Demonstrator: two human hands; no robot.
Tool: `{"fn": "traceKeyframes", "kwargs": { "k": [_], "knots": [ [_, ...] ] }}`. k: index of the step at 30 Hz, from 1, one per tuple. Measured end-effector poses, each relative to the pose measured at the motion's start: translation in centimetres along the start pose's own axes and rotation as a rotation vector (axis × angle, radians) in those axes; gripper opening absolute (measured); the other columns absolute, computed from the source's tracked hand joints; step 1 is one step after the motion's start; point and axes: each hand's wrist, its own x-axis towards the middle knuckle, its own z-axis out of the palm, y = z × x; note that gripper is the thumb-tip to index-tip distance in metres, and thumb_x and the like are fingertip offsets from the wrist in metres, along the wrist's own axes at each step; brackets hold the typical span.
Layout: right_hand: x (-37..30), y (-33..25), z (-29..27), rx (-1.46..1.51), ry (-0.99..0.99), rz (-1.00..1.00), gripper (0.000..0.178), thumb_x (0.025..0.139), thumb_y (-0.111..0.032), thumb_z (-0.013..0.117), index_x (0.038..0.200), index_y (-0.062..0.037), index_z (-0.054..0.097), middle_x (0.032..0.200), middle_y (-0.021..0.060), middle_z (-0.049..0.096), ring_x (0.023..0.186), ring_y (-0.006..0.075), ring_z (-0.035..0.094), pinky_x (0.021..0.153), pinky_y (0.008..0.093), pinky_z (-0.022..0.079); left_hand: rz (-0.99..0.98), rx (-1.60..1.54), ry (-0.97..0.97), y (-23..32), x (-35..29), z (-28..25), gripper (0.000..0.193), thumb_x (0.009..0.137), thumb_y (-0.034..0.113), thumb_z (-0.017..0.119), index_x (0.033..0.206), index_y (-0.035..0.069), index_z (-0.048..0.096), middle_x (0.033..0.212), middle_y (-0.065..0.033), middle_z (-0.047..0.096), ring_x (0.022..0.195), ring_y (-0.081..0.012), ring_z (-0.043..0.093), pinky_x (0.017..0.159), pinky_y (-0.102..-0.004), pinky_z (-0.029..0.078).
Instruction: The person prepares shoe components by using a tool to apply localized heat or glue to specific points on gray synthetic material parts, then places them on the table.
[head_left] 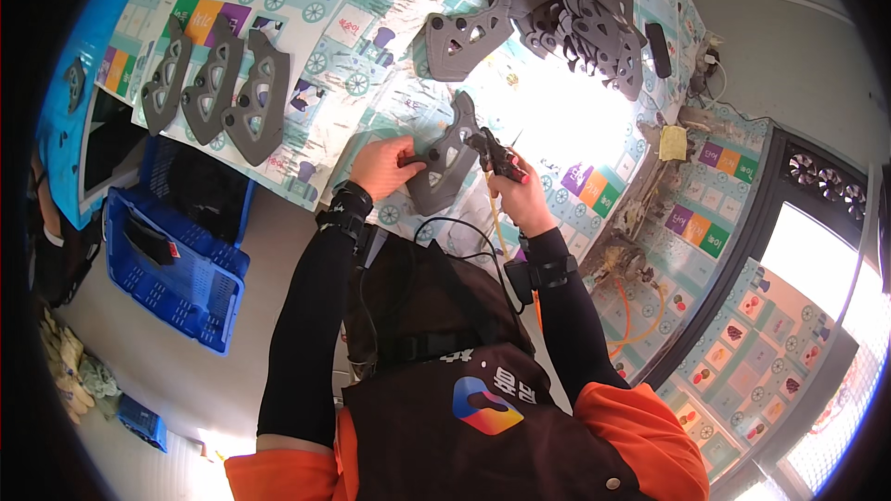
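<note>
My left hand (pixel 380 165) grips the left edge of a dark grey, flat plastic part with cut-out holes (pixel 444 160), holding it just above the patterned table cover (pixel 371 37). My right hand (pixel 516 187) holds a small black and red hand tool (pixel 498 158) against the part's right side. A thin hose runs down from the tool past my right wrist.
Three similar grey parts (pixel 215 85) lie in a row at the table's left. Another single part (pixel 464 37) and a heap of several parts (pixel 580 9) lie at the back. A blue plastic crate (pixel 176 269) stands on the floor at left. Orange hose (pixel 640 311) lies at right.
</note>
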Motion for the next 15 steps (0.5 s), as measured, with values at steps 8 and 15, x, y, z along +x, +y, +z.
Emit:
{"fn": "traceKeyframes", "kwargs": {
  "k": [8,15],
  "knots": [
    [-0.5,-0.36,-0.13,-0.081,-0.043,0.002,0.049,0.086,-0.007,0.062,0.134,0.0032,0.062,0.086,0.0043,0.068,0.07,0.0119,0.062,0.068,0.0289,0.052,0.004,0.027,-0.005,0.06,-0.01,-0.12,0.03,0.083,0.022,0.087,0.086,0.004,0.063,0.069,-0.0067,0.063,0.062,-0.0218,0.062,0.059,-0.0354,0.048],
    [-0.85,0.32,-0.32,-0.076,-0.037,0.068,0.056,0.085,-0.005,0.062,0.141,0.0041,0.059,0.093,0.0039,0.071,0.072,0.0118,0.063,0.07,0.0282,0.053,-0.003,0.021,-0.015,0.14,0.01,-0.13,0.03,0.084,0.021,0.086,0.085,0.005,0.062,0.067,-0.0052,0.061,0.06,-0.0195,0.06,0.058,-0.0347,0.047]
  ]
}}
